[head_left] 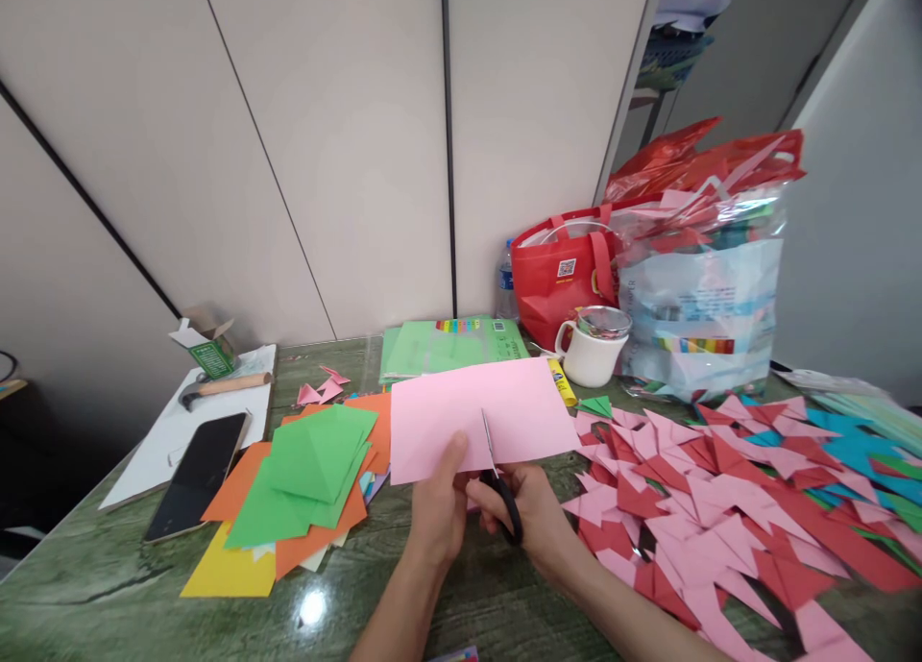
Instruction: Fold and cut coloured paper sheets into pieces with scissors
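Note:
A pink sheet of paper [432,407] is held up over the table by my left hand [441,508], thumb on top and fingers beneath its lower edge. My right hand [529,508] grips black-handled scissors [510,508]. One blade shows over the front of the sheet, pointing up near its middle; the other blade is hidden behind the paper. Left of my hands lies a stack of green paper squares [317,460] on orange and yellow sheets [234,566]. To the right spreads a heap of pink and red folded paper pieces [698,518].
A phone [198,475], a hammer [227,385] and a small green box [208,347] are at the left. Along the back stand green paper packs [461,345], a white mug [592,350], a red bag [562,282] and a clear plastic bag [702,306]. A cabinet wall [346,143] rises behind.

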`<action>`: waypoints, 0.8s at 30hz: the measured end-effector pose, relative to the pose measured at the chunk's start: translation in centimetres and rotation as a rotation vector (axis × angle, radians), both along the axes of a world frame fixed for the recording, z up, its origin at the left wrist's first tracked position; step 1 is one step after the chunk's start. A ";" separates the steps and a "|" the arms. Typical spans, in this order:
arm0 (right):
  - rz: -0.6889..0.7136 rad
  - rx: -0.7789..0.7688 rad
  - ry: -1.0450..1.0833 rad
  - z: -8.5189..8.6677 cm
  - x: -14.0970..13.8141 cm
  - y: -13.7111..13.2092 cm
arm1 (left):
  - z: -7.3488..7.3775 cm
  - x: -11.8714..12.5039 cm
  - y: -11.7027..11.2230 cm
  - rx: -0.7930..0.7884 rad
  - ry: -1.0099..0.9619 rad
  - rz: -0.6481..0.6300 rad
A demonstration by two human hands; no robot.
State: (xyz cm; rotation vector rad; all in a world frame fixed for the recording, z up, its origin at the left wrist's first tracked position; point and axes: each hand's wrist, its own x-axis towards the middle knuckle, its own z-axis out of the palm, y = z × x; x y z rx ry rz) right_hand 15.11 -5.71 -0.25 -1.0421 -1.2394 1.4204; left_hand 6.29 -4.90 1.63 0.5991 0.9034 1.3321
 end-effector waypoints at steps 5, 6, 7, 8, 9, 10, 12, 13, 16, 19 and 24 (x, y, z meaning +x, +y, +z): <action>-0.013 0.001 -0.025 0.0 0.0 0.0 | 0.0 0.0 0.0 0.034 -0.032 0.039; -0.016 -0.001 -0.019 0.0 0.0 0.0 | 0.0 -0.1 0.0 0.038 -0.038 0.040; -0.015 -0.003 -0.012 0.0 0.0 -0.1 | 0.0 -0.1 0.1 0.034 -0.044 0.036; -0.010 -0.003 -0.002 -0.1 0.0 -0.1 | 0.0 -0.1 0.1 0.022 -0.049 0.030; 0.001 0.000 0.011 -0.2 0.0 -0.1 | 0.0 -0.1 0.1 0.006 -0.053 0.026; 0.015 0.001 0.026 -0.3 0.0 0.0 | 0.1 -0.2 0.1 -0.014 -0.061 0.021; 0.043 -0.001 0.061 -0.8 0.0 0.0 | 0.2 -0.2 0.1 -0.034 -0.088 0.017; 0.052 -0.004 0.077 -1.1 0.0 0.0 | 0.3 -0.3 0.1 -0.023 -0.103 0.008; 0.075 -0.020 0.096 -1.6 -0.1 0.1 | 0.7 -0.5 0.2 0.026 -0.125 -0.043; 0.162 -0.045 0.038 -1.6 -0.2 -0.1 | 0.8 -1.1 0.8 0.080 -0.148 0.074; 0.120 0.125 -0.184 -1.1 0.0 -0.4 | 0.2 -2.7 2.4 0.086 -0.123 0.393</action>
